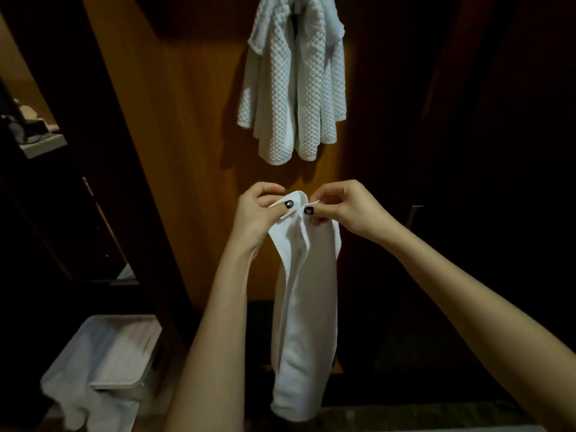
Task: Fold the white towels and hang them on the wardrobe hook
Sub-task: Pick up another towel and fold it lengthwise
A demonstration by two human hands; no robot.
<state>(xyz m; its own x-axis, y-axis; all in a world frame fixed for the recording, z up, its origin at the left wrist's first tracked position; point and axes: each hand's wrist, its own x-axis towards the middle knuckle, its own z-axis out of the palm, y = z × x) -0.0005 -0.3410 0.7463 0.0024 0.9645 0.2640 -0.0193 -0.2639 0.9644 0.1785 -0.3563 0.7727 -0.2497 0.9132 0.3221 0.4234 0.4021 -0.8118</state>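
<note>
A smooth white towel hangs folded lengthwise in front of me, its lower end near the bottom of the view. My left hand pinches its top edge on the left, and my right hand pinches the top edge right beside it; the thumbs nearly meet. Above them, white textured towels hang bunched from the top of the wooden wardrobe panel. The hook itself is hidden behind them at the frame's top edge.
A white bin with more white cloth draped over its side stands at the lower left. A dim shelf with clutter is at the left. The right side is dark wardrobe space.
</note>
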